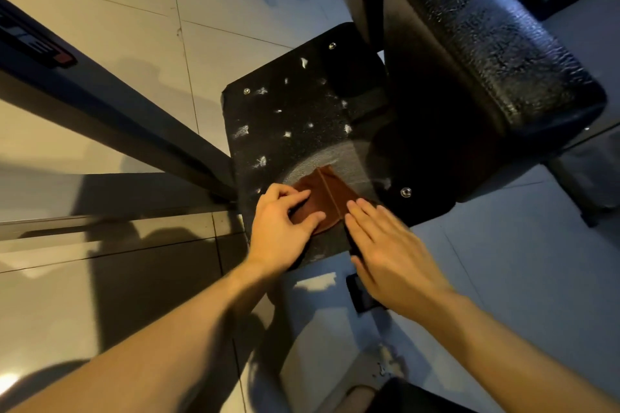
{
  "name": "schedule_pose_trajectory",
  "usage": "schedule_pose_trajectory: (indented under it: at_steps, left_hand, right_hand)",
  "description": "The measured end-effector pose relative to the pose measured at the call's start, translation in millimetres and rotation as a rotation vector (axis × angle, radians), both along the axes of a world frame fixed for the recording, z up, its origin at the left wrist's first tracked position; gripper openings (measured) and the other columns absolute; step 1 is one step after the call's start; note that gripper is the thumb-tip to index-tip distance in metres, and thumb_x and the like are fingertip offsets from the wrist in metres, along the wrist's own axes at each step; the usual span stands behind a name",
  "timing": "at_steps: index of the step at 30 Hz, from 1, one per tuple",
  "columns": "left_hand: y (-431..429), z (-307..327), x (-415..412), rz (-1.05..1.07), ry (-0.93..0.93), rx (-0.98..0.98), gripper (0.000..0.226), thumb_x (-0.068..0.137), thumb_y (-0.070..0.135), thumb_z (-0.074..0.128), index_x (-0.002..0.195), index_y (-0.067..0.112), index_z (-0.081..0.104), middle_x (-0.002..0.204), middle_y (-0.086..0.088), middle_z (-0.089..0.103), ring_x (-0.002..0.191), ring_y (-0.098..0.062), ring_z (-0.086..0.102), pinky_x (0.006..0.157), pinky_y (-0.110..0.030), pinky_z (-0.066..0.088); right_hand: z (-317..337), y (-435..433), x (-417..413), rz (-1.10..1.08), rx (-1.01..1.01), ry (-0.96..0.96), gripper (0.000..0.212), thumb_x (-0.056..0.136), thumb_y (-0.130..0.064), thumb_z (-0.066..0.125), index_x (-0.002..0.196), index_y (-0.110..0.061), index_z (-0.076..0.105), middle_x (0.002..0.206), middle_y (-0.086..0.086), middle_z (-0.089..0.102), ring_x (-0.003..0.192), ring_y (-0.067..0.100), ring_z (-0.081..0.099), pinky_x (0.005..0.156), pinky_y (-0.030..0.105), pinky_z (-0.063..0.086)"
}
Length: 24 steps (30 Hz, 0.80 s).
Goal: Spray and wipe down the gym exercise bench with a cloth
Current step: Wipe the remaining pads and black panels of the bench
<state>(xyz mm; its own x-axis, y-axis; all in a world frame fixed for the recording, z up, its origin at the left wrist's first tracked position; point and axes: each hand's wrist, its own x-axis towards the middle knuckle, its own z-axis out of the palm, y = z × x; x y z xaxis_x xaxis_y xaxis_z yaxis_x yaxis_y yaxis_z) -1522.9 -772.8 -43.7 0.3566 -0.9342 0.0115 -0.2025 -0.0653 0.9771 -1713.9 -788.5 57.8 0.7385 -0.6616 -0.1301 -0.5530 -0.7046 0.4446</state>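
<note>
Two bare arms are stretched out over the pale tiled floor (pixel 100 27). Both hands are laid on a brown cloth (pixel 327 198).

The left side of the cloth is held by the left hand (pixel 285 228). Its fingers (pixel 297 195) are bent, and the cloth is pinched between them and the thumb. The right edge of the cloth is touched by the right hand (pixel 392 255). Its fingers (pixel 364 214) are kept straight and pressed together, and only the tips are set on the cloth.

The cloth is folded, with a raised seam down its middle. It is spread on the flat black part of the bench (pixel 295 117), close to the near edge. A pale smeared patch is seen on the bench just behind the cloth. Further behind the cloth, the black top is dotted with small white spots (pixel 241 131). A silver stud (pixel 406 192) is fixed just to the right of the cloth.

Behind the cloth and to its right, a big shiny black pad (pixel 486 54) is seen, well apart from the cloth. To the left of the cloth, a long grey bar (pixel 117 104) is laid slanting across the floor.
</note>
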Motion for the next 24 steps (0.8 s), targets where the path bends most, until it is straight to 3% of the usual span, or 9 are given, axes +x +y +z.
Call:
schedule_pose_trajectory:
  at_steps: [3, 5, 9, 14, 17, 20, 24]
  left_hand:
    - [-10, 12, -17, -0.046, 0.019, -0.037, 0.052, 0.084, 0.032, 0.083, 0.133, 0.022, 0.068, 0.118, 0.009, 0.051, 0.120, -0.013, 0.049, 0.110, -0.034, 0.040]
    - [-12, 19, -23, -0.071, -0.096, -0.092, 0.049, 0.090, 0.031, 0.077, 0.137, 0.022, 0.065, 0.123, 0.008, 0.050, 0.121, -0.010, 0.042, 0.106, -0.024, 0.031]
    - [0, -9, -6, -0.026, -0.292, -0.181, 0.039, 0.095, 0.030, 0.071, 0.133, 0.020, 0.069, 0.126, -0.002, 0.054, 0.117, -0.016, 0.046, 0.102, -0.024, 0.034]
    - [10, -57, 25, 0.261, -0.211, 0.057, 0.034, 0.094, 0.021, 0.074, 0.126, 0.009, 0.072, 0.114, -0.010, 0.058, 0.109, -0.029, 0.055, 0.095, -0.021, 0.033]
    - [-1, -36, 5, 0.246, -0.207, 0.056, 0.035, 0.095, 0.019, 0.071, 0.129, 0.010, 0.070, 0.113, -0.007, 0.057, 0.108, -0.027, 0.054, 0.097, -0.028, 0.038]
    - [-40, 5, -17, 0.170, -0.208, -0.104, 0.036, 0.095, 0.019, 0.069, 0.130, 0.013, 0.070, 0.113, -0.003, 0.058, 0.108, -0.023, 0.055, 0.100, -0.034, 0.044]
    - [-72, 40, -27, 0.020, -0.240, -0.260, 0.035, 0.095, 0.020, 0.070, 0.130, 0.017, 0.070, 0.113, -0.001, 0.058, 0.107, -0.019, 0.054, 0.095, -0.028, 0.043]
  right_hand:
    - [12, 7, -13, -0.083, -0.064, -0.021, 0.067, 0.089, -0.028, 0.071, 0.146, 0.002, 0.052, 0.153, 0.021, 0.048, 0.146, 0.034, 0.042, 0.120, 0.049, 0.035]
    - [10, 10, -14, -0.110, -0.073, -0.057, 0.066, 0.089, -0.026, 0.070, 0.146, 0.002, 0.051, 0.153, 0.021, 0.048, 0.146, 0.035, 0.041, 0.120, 0.050, 0.035]
    - [-5, 12, -15, -0.130, -0.096, -0.144, 0.064, 0.090, -0.026, 0.068, 0.145, 0.002, 0.052, 0.154, 0.023, 0.045, 0.147, 0.036, 0.039, 0.122, 0.050, 0.032]
    - [-18, 13, -15, -0.152, -0.116, -0.172, 0.063, 0.100, -0.039, 0.035, 0.145, 0.002, 0.051, 0.155, 0.023, 0.044, 0.149, 0.035, 0.036, 0.123, 0.049, 0.026]
    - [-17, 17, -6, -0.182, -0.122, -0.191, 0.060, 0.100, -0.040, 0.043, 0.142, 0.001, 0.055, 0.152, 0.024, 0.048, 0.147, 0.036, 0.040, 0.121, 0.051, 0.033]
    - [-14, 17, -3, -0.203, -0.131, -0.175, 0.060, 0.092, -0.034, 0.066, 0.140, 0.002, 0.058, 0.151, 0.023, 0.049, 0.146, 0.035, 0.042, 0.120, 0.050, 0.035]
    - [-11, 16, -5, -0.217, -0.137, -0.158, 0.058, 0.090, -0.030, 0.069, 0.138, 0.000, 0.060, 0.151, 0.021, 0.051, 0.145, 0.035, 0.043, 0.120, 0.050, 0.035]
